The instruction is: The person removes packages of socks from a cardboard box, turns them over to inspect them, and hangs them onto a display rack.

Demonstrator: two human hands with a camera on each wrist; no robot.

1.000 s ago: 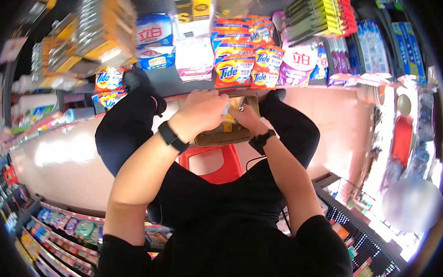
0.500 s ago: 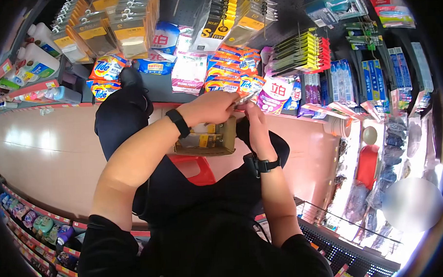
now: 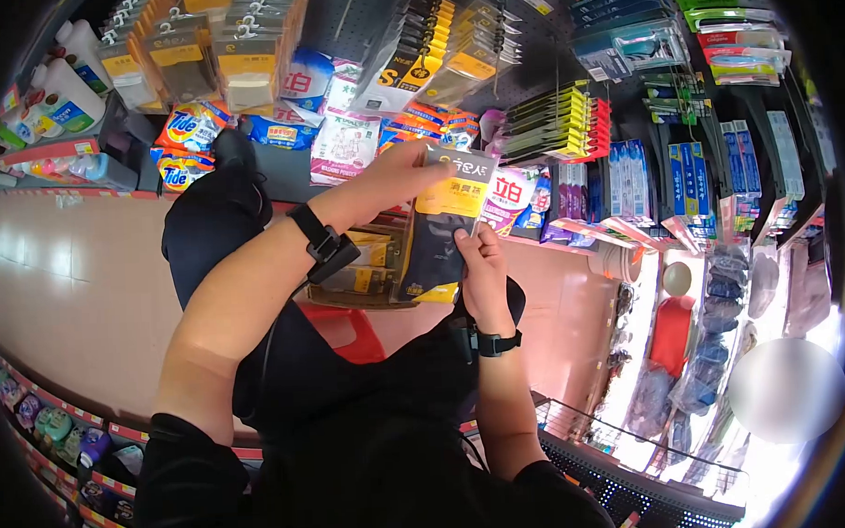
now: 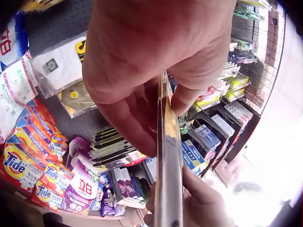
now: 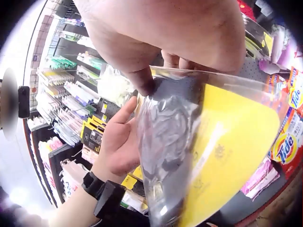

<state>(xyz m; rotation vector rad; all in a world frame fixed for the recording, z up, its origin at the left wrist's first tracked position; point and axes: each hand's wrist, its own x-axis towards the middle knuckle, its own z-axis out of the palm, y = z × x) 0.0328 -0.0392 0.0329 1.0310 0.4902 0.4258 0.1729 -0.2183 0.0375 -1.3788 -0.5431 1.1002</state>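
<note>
While gripping the flat packet [image 3: 435, 243] near the cardboard box [image 3: 399, 249], left hand [image 3: 392, 181] fingers at its top corner, right hand [image 3: 484, 279] fingers at its side, needed to pinch lightly and avoid creasing.

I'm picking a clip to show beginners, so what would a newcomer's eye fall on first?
Probably the black-and-yellow packet in the middle of the head view, its top pinched by the left hand and its side edge by the right hand. Next might come the orange detergent bags on the shelf, then the red stool just below the cardboard box.
</note>
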